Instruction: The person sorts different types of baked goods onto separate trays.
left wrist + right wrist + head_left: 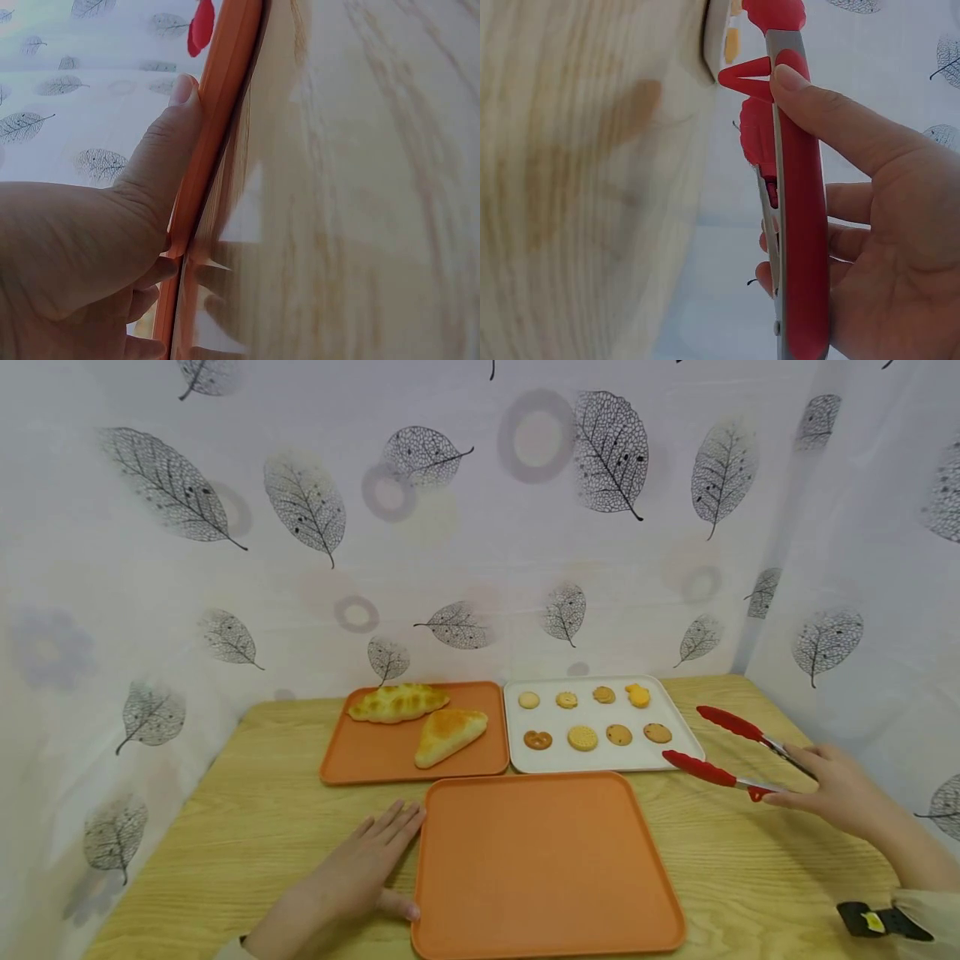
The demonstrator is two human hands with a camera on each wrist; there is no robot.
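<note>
My left hand (360, 870) rests at the left edge of the front orange tray (543, 860), its fingers straight and its thumb against the rim. In the left wrist view the thumb (161, 142) lies along the tray's side. At the right, my right hand (843, 789) grips a pair of red-tipped tongs (701, 768), held above the table with their arms spread apart. The right wrist view shows the thumb (840, 112) on the red handle and the fingers behind it. Between the tong tips, near the white tray's right corner, there is nothing.
A white tray (600, 766) at the back right holds several cookies (582, 737) in two rows. Beside it, another orange tray (360, 760) bears a long bread (397, 702) and a triangular bread (450, 737). Leaf-patterned cloth (450, 527) surrounds the wooden table (247, 810).
</note>
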